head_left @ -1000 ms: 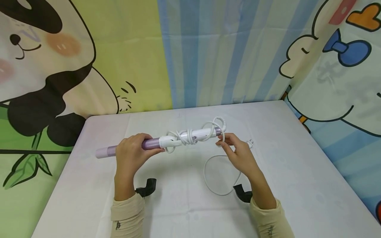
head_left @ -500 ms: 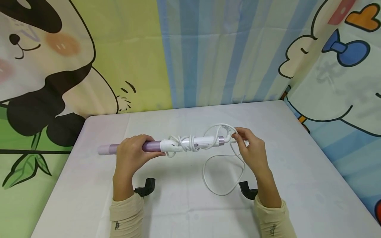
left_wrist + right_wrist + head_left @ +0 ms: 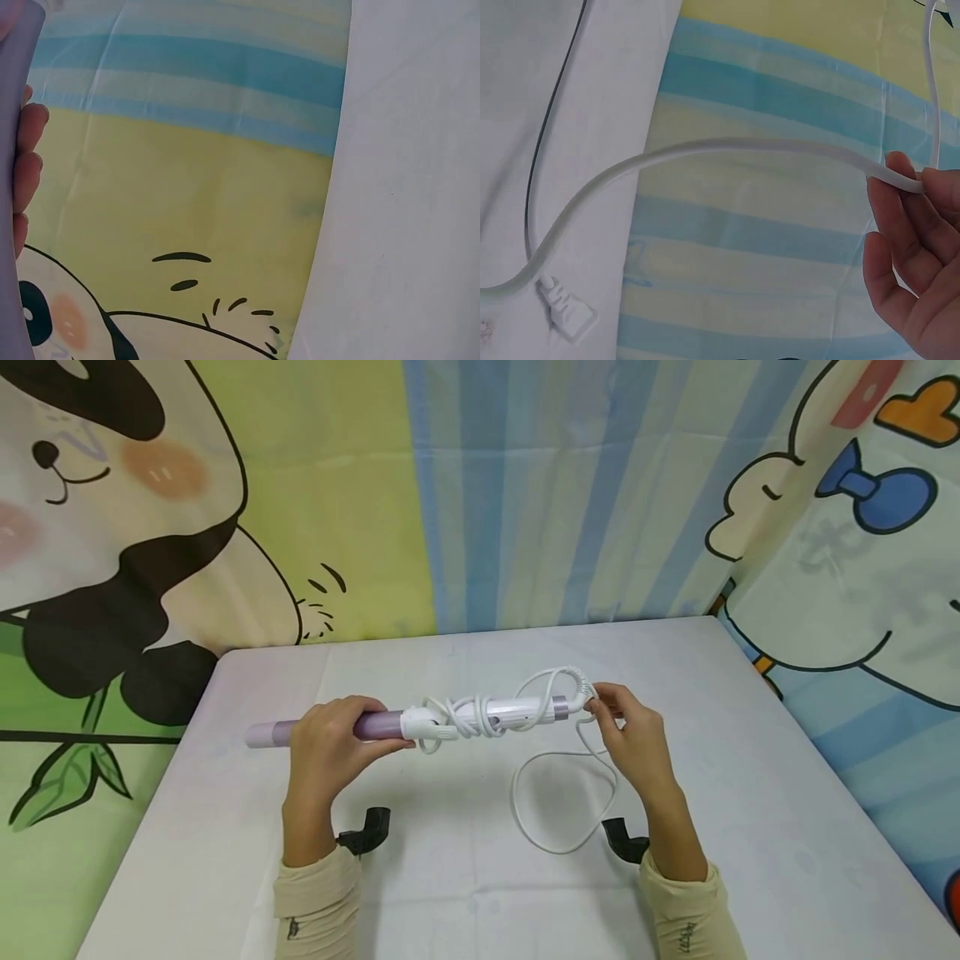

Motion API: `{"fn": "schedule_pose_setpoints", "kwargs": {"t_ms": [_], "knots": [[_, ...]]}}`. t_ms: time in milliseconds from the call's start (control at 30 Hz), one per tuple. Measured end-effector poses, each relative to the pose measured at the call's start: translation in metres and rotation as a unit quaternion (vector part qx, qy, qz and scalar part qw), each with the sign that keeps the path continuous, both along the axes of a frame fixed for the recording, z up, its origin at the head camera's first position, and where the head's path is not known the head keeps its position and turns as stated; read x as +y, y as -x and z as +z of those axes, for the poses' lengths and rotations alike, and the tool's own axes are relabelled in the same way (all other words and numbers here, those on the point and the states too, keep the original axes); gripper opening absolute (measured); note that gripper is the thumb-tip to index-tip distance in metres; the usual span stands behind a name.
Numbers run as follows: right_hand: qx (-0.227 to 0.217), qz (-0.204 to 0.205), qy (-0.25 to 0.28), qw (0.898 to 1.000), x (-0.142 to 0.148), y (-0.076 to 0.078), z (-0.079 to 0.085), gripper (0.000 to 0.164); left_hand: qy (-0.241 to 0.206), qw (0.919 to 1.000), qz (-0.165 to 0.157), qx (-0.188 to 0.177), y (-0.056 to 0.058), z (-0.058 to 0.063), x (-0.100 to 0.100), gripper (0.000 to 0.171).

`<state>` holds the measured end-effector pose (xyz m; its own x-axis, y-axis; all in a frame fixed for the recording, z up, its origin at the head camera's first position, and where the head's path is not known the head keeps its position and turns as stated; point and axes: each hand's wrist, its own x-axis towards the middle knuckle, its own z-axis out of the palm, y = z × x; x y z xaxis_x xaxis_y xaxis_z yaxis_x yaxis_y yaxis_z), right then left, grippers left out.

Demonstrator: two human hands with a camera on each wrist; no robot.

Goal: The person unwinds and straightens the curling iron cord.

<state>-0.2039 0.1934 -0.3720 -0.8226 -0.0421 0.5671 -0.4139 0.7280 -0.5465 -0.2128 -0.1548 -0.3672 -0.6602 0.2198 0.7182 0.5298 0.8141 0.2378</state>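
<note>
white cord (image 3: 735, 144) loops on the tabletop (image 3: 465, 902); likely light, bendy. left hand (image 3: 330, 747) wraps the purple barrel (image 3: 382, 725) of the curling iron (image 3: 517, 712), held above the tabletop; likely stiff, smooth, best gripped there. right hand (image 3: 636, 735) pinches the cord, farther right than a second ago.

The white wand handle (image 3: 516, 715) looks like smooth, glossy plastic, its cord (image 3: 735, 145) duller and rubbery. The surface (image 3: 450, 843) has a matt, lightly creased covering; the far backdrop (image 3: 525, 502) resembles thin, faintly shiny fabric.
</note>
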Motion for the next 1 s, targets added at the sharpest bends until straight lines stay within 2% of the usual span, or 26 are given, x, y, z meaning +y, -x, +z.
{"fn": "schedule_pose_setpoints", "kwargs": {"t_ms": [200,367,433,567,633,700,767,867,933,1000], "knots": [[-0.087,0.014,-0.006,0.996,0.002,0.006,-0.01,0.023,-0.018,0.9994,0.03,0.008,0.001,0.0,0.003,0.053],[-0.181,0.044,-0.044,0.981,-0.004,0.01,-0.019,0.029,-0.04,0.9976,0.055,0.013,0.001,0.0,0.004,0.053],[-0.211,0.058,-0.07,0.973,-0.007,0.01,-0.02,0.04,-0.046,0.997,0.06,0.015,0.001,0.0,0.004,0.053],[-0.242,0.078,-0.107,0.961,-0.011,0.004,-0.014,0.076,-0.049,0.9965,0.066,0.015,0.002,0.001,0.006,0.053],[-0.242,0.09,-0.103,0.961,-0.012,0.0,-0.008,0.092,-0.046,0.9965,0.068,0.012,0.002,0.002,0.007,0.053],[-0.232,0.101,-0.092,0.963,-0.013,-0.005,-0.002,0.098,-0.039,0.9967,0.07,0.008,0.003,0.002,0.008,0.054],[-0.218,0.109,-0.079,0.967,-0.015,-0.008,0.003,0.097,-0.032,0.9968,0.073,0.004,0.003,0.003,0.009,0.053],[-0.205,0.118,-0.075,0.969,-0.018,-0.011,0.007,0.086,-0.025,0.9969,0.074,-0.006,0.003,0.003,0.01,0.053],[-0.207,0.128,-0.084,0.966,-0.019,-0.012,0.008,0.071,-0.022,0.9968,0.075,-0.012,0.003,0.002,0.01,0.053],[-0.21,0.148,-0.093,0.962,-0.021,-0.013,0.008,0.05,-0.021,0.9966,0.077,-0.018,0.002,0.001,0.01,0.054]]}}
